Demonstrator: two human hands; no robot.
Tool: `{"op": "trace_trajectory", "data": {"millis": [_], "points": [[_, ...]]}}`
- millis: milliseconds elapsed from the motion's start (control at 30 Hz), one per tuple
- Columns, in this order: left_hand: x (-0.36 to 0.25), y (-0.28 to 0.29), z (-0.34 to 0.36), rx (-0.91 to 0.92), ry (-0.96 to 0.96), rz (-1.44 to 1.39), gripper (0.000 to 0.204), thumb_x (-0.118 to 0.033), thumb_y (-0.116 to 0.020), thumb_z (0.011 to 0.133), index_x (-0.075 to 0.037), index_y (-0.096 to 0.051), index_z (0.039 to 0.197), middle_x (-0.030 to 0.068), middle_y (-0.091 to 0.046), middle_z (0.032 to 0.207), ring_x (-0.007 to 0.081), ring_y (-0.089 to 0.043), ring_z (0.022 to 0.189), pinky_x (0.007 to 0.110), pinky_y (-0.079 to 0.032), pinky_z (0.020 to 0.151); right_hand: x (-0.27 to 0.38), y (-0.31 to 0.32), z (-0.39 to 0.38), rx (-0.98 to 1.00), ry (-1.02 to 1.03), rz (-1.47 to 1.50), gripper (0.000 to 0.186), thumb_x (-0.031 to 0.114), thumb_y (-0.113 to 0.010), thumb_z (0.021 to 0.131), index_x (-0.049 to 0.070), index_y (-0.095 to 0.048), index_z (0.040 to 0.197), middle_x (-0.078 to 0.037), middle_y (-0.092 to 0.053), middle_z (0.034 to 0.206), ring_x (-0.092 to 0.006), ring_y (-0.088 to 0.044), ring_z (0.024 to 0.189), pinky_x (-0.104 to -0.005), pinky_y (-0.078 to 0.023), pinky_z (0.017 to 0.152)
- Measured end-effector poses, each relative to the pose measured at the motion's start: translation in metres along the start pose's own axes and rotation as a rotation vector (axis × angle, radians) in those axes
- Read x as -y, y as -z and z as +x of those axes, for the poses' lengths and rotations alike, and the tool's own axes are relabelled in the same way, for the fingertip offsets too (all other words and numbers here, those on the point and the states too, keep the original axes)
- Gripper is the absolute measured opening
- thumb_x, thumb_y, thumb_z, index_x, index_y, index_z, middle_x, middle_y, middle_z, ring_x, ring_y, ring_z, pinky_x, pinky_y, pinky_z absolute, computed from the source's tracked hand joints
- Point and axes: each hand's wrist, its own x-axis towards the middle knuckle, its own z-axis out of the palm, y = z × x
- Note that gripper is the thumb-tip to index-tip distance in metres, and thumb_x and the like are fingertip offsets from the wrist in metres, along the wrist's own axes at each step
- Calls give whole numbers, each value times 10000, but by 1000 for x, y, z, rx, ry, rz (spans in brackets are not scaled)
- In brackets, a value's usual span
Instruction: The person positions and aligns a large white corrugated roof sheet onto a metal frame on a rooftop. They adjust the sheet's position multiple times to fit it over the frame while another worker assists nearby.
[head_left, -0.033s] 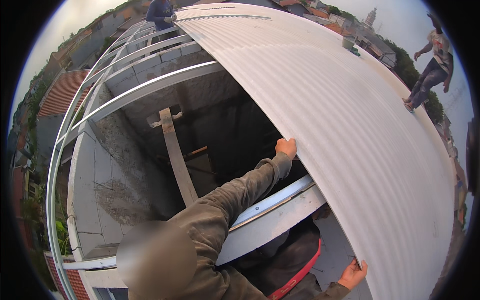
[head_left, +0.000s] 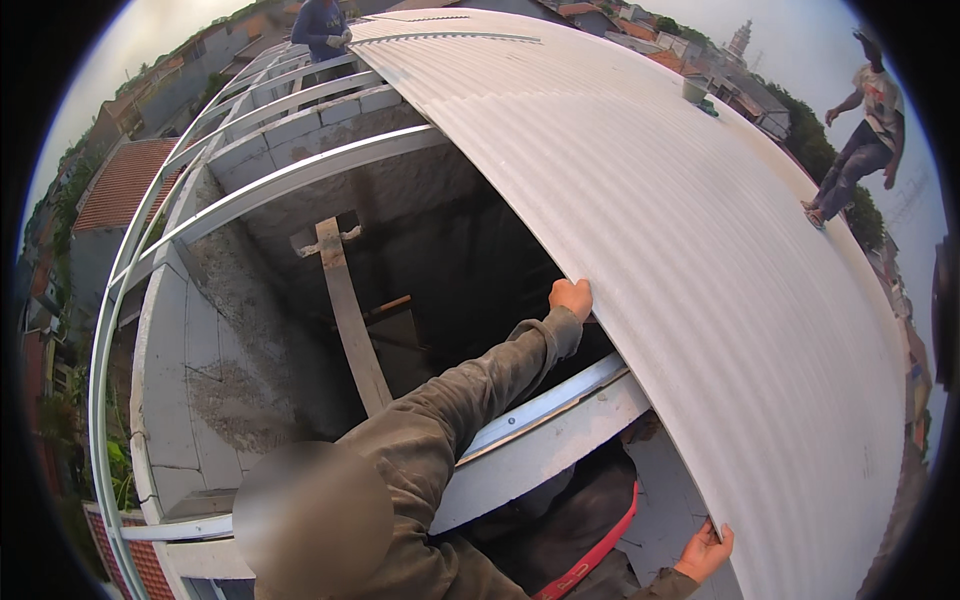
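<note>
A large white corrugated sheet (head_left: 740, 330) spans the right of the view beside an open, dark gap in the roof. My left hand (head_left: 572, 298), at the end of an olive sleeve, is closed on the sheet's near edge at mid-view. Lower down, my right hand (head_left: 705, 550) grips the same edge, fingers curled round it. A silver metal beam (head_left: 530, 405) crosses below my left hand, on a pale ledge (head_left: 540, 460). Beneath, a dark object with a red rim (head_left: 610, 530) is partly hidden by my arm.
Metal rafters (head_left: 305, 165) and a block wall (head_left: 180, 380) border the left, with a plank (head_left: 350, 330) across the gap. A person in blue (head_left: 320, 40) is at the far sheet end, another (head_left: 865, 140) stands at right. A bucket (head_left: 695, 92) sits on the roof.
</note>
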Motion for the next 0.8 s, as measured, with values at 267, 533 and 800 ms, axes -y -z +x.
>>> {"op": "trace_trajectory", "data": {"millis": [267,533,800], "points": [[-38,68,-77,120,128,-159,325,-161,-610,1017,149,-611,1114,210,-705,1059,264,-723,947,411,-593,812,23,25,-50,-61,64,-119,439,67,-632,912,-139,-502,1277,-204,-587,1295,-302,-586,1239,-382,-505,1086],[-43,52,-76,208,82,-141,386,-157,-604,1015,154,-557,1238,225,-682,1157,304,-725,989,441,-605,885,13,6,-56,-139,76,-17,495,26,-641,859,-78,-511,1325,-167,-598,1332,-286,-593,1271,-403,-520,1098],[-33,48,-100,191,109,-80,354,-202,-634,1032,61,-580,1263,152,-672,1182,271,-685,1037,450,-578,917,5,24,-76,-247,68,11,430,30,-628,879,-68,-538,1287,-149,-621,1307,-293,-614,1259,-427,-533,1106]]}}
